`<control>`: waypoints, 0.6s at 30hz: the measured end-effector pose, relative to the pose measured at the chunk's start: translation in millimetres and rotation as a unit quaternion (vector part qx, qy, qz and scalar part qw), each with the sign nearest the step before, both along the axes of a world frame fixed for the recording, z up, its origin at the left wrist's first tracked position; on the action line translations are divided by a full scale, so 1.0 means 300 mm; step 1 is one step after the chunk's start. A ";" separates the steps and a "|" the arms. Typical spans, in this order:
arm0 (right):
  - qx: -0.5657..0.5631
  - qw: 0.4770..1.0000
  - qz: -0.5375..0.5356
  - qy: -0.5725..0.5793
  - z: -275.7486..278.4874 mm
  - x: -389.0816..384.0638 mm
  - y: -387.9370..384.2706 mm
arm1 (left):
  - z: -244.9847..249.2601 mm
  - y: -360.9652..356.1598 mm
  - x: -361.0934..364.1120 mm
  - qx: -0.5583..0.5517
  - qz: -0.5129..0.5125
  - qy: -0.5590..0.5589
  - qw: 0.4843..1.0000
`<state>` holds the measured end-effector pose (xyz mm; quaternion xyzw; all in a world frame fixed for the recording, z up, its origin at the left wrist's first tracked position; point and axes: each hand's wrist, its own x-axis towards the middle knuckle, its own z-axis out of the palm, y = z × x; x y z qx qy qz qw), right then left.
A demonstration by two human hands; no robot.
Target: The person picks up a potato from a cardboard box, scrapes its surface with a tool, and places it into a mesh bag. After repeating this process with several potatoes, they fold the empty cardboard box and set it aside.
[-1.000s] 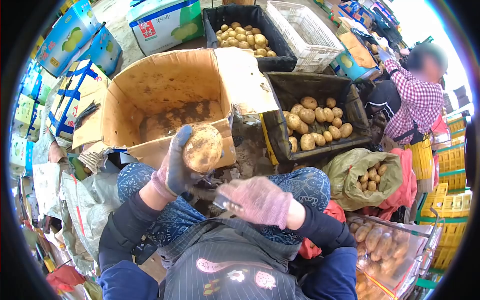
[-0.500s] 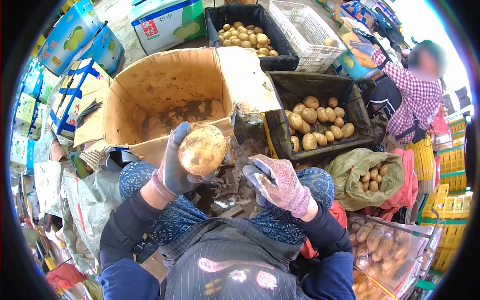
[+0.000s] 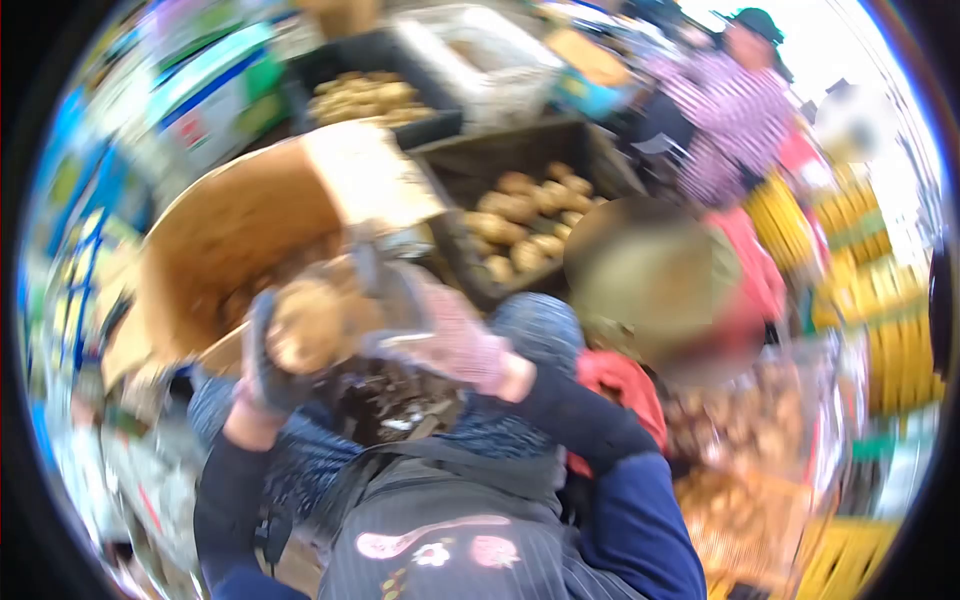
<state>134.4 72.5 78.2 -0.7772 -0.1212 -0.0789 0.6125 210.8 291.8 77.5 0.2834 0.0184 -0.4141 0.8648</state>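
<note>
Though motion blur smears everything, the main layout reads. Cardboard box [image 3: 205, 250] sits at 10 o'clock from the hands with its open side facing them, its near edge just behind the potato [image 3: 305, 322]. A torn flap juts toward 12 o'clock. Black crate [image 3: 470, 165] of potatoes is at 1 o'clock, its near corner close to the right hand [image 3: 455, 345]. A second crate [image 3: 420, 125] and a white basket [image 3: 480, 55] lie farther out at 12. An olive sack [image 3: 650, 270] bulges at 3 o'clock, with a red cloth [image 3: 615, 385] at its foot and yellow crates [image 3: 880, 340] past it at the right edge. Another person [image 3: 735, 110] in a checked shirt is well apart at 2 o'clock.

Free room is tight. There is only the pocket over the lap, between the box edge, the crate corner and the blue patterned knee [image 3: 535, 325], with dark scraps on the ground at 6 o'clock.

Left hand [image 3: 262, 372], in a dark glove, has fingers curled round the potato and cups it from the 8 o'clock side, raised in front of the box edge. The right hand, in a pinkish glove, is bunched just beside the potato at its 3 o'clock. A grey flat shape [image 3: 388, 288] stands above its knuckles. Blur hides whether the fingers clamp it, so I cannot tell.
</note>
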 end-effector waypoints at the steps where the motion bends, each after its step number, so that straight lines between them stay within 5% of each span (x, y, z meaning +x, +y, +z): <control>1: 0.062 0.997 0.026 0.037 0.036 -0.015 0.008 | -0.011 0.009 0.000 0.004 -0.007 -0.034 0.999; 2: -0.004 1.000 0.005 -0.029 0.043 -0.016 0.021 | -0.113 0.059 0.040 0.093 -0.074 -0.283 0.952; 3: -0.049 0.994 -0.045 -0.085 -0.047 -0.006 0.052 | -0.214 0.106 0.079 0.305 -0.080 -0.635 0.705; 4: -0.026 0.989 -0.053 -0.134 -0.120 0.023 0.089 | -0.315 0.154 0.116 0.372 -0.008 -0.777 0.508; 5: 0.023 0.995 -0.025 -0.095 -0.134 0.028 0.111 | -0.353 0.194 0.112 0.350 0.017 -0.751 0.560; 10: 0.117 0.984 0.067 0.115 -0.048 -0.042 0.084 | -0.300 0.282 0.193 0.350 -0.127 -0.798 0.474; 13: 0.184 0.969 0.095 0.136 -0.082 -0.057 0.114 | -0.438 0.369 0.316 0.413 -0.152 -0.696 0.568; 14: 0.235 0.954 0.095 0.162 -0.081 -0.071 0.125 | -0.425 0.348 0.281 0.347 -0.174 -0.531 0.754; 16: 0.288 0.936 0.094 0.178 -0.083 -0.099 0.131 | -0.373 0.301 0.195 0.298 -0.173 -0.468 0.814; 18: 0.292 0.939 0.080 0.162 -0.090 -0.133 0.106 | -0.301 0.235 0.122 0.330 -0.147 -0.655 0.663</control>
